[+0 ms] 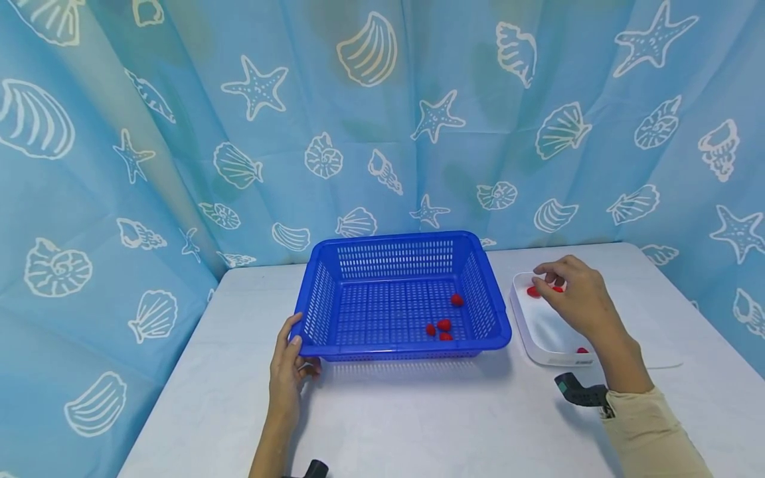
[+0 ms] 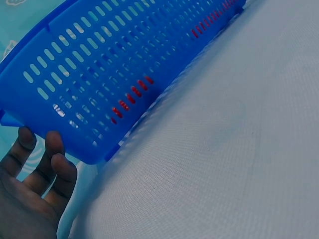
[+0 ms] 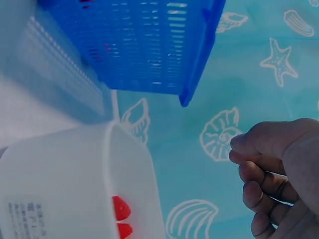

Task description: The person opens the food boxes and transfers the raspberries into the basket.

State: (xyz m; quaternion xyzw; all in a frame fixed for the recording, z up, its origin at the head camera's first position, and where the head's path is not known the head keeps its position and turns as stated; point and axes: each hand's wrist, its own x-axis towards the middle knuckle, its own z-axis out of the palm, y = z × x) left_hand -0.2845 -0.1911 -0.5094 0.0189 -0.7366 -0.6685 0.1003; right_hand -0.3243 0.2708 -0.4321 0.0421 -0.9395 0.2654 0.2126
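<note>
A blue slotted plastic basket (image 1: 388, 348) stands on the table, with several small red strawberry-like pieces (image 1: 444, 324) on its floor toward the right. My left hand (image 1: 288, 368) holds the basket's front left corner, thumb and index at the rim; in the left wrist view its other fingers (image 2: 65, 172) are bent below the corner. Over a white tray (image 1: 540, 356) at the right hovers my right hand (image 1: 576, 295). Its thumb and index come close together, with nothing visible between them. A few red pieces (image 1: 534, 292) lie in the tray, partly hidden by the hand.
A white cloth covers the table (image 1: 382, 418). Behind and at both sides hangs a blue curtain (image 1: 287, 159) with white shells and starfish. The tray stands just right of the basket, with a narrow gap between. A thin pale line (image 1: 666, 366) lies right of the tray.
</note>
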